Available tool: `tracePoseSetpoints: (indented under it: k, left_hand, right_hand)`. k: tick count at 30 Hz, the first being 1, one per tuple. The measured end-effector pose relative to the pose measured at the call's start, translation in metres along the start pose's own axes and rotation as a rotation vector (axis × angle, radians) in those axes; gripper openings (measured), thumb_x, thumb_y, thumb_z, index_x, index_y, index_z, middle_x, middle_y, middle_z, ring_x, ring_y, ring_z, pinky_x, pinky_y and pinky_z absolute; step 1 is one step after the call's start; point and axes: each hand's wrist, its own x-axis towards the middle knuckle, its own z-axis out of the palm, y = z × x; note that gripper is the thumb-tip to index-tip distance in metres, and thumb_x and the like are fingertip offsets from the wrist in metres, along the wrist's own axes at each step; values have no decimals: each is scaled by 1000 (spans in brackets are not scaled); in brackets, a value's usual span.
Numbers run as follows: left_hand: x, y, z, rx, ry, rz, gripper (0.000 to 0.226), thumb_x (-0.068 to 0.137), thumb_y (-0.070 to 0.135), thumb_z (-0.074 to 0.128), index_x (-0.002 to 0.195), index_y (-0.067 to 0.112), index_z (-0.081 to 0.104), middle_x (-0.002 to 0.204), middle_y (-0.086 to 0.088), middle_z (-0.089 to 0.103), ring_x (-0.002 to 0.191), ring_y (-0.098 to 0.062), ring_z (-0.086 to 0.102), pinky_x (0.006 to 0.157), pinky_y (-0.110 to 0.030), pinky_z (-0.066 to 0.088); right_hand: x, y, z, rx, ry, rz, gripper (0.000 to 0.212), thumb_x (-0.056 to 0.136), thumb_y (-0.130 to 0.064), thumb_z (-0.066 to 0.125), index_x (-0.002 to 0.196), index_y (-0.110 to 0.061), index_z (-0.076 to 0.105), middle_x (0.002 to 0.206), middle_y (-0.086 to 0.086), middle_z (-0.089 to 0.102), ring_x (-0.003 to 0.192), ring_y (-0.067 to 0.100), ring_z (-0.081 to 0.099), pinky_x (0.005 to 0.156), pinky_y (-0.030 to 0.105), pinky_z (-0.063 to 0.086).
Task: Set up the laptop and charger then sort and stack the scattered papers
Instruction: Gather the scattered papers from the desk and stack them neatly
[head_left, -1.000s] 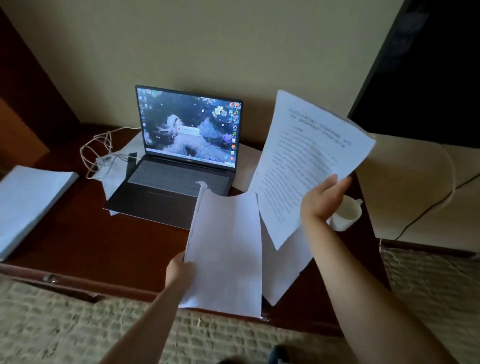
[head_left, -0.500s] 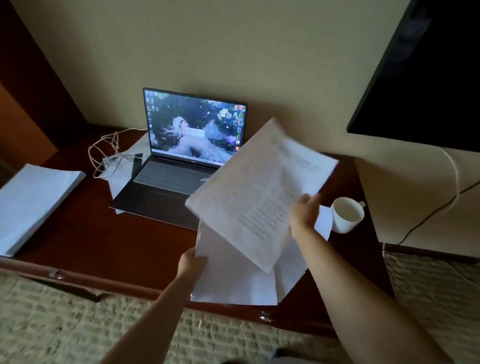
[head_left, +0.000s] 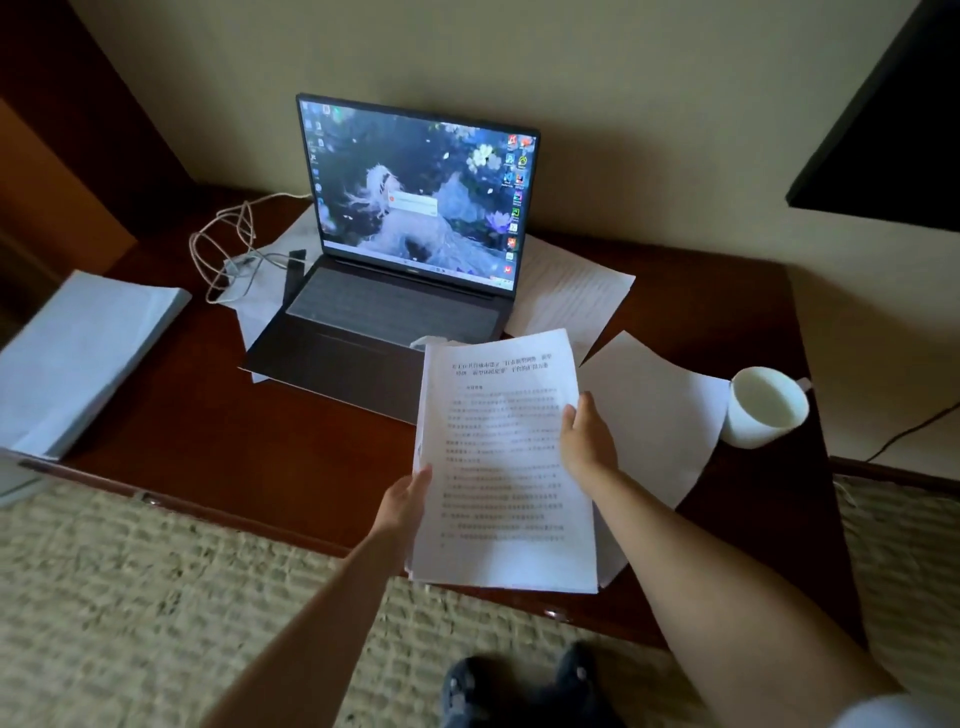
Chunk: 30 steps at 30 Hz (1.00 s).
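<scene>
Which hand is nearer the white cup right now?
Right. The right hand rests on the held printed sheets, just left of the white cup; the left hand grips their far left edge.

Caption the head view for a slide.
Both hands hold a printed sheaf before the open laptop.
</scene>
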Motion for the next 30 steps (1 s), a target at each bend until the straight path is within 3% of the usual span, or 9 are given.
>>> tracePoseSetpoints:
  k: [4, 7, 11, 16, 19, 22, 25, 28, 30]
  left_hand:
    - [6, 2, 3, 32, 66, -13, 18, 91, 22, 61, 101, 8, 61, 96, -12, 69, 89, -33, 67, 84, -50, 55]
    - [5, 3, 9, 116, 76, 46, 11, 89, 9, 62, 100, 10, 59, 94, -5, 66, 86, -26, 65, 72, -38, 55]
    - [1, 2, 15, 205, 143, 121, 13, 91, 10, 58, 104, 11, 58, 95, -3, 64, 82, -19, 61, 62, -26, 49]
    - [1, -1, 16, 214, 157, 143, 15, 92, 12, 57, 106, 11, 59, 97, -4, 65, 86, -22, 62, 69, -33, 52]
    - [-1, -4, 18, 206, 152, 164, 12, 93, 11, 55, 104, 12, 58, 91, 0, 63, 82, -19, 60, 60, -26, 47]
    - [-4, -4, 19, 215, 158, 163, 11, 93, 10, 55, 104, 12, 57, 88, 3, 61, 79, -16, 58, 59, -24, 46]
    - [-6, -7, 18, 234, 164, 174, 10, 94, 10, 54, 104, 13, 55, 87, 5, 59, 75, -12, 56, 56, -20, 43]
    - [-7, -5, 16, 234, 174, 176, 17, 93, 13, 56, 110, 13, 57, 96, -1, 62, 84, -18, 59, 59, -23, 45]
    - [-7, -3, 16, 224, 159, 171, 18, 93, 15, 57, 111, 12, 58, 96, -3, 63, 83, -20, 60, 56, -23, 46]
  right_hand:
    - [6, -2, 8, -94, 183, 45, 45, 98, -28, 45, 138, -9, 37, 138, 14, 42, 122, 28, 44, 95, 40, 42]
    - [-13, 3, 6, 38, 446, 398, 64, 92, -28, 55, 147, -12, 25, 150, 17, 25, 135, 34, 28, 109, 46, 27]
    - [-30, 26, 2, 356, 473, 844, 59, 97, -34, 40, 147, -8, 22, 149, 19, 26, 135, 37, 29, 111, 48, 21]
    - [-37, 36, -7, 247, 274, 716, 53, 95, -22, 45, 142, -4, 29, 145, 20, 33, 133, 36, 32, 108, 44, 28]
    - [-49, 29, -13, 252, 481, 852, 49, 88, -28, 39, 133, -8, 38, 135, 19, 38, 123, 38, 37, 101, 49, 33]
    - [-47, 24, -20, 402, 396, 883, 52, 88, -9, 51, 137, -4, 35, 140, 22, 37, 125, 41, 41, 100, 48, 37]
    - [-53, 23, -16, 363, 418, 600, 40, 86, -6, 53, 127, -5, 52, 127, 19, 56, 116, 38, 54, 95, 46, 46]
    - [-68, 6, -8, -22, 586, -105, 37, 79, 1, 56, 113, -11, 65, 103, 15, 63, 96, 34, 60, 70, 39, 50]
    - [-80, -12, -6, -199, 535, -451, 31, 78, -5, 53, 102, -15, 69, 88, 8, 63, 78, 27, 59, 57, 30, 45]
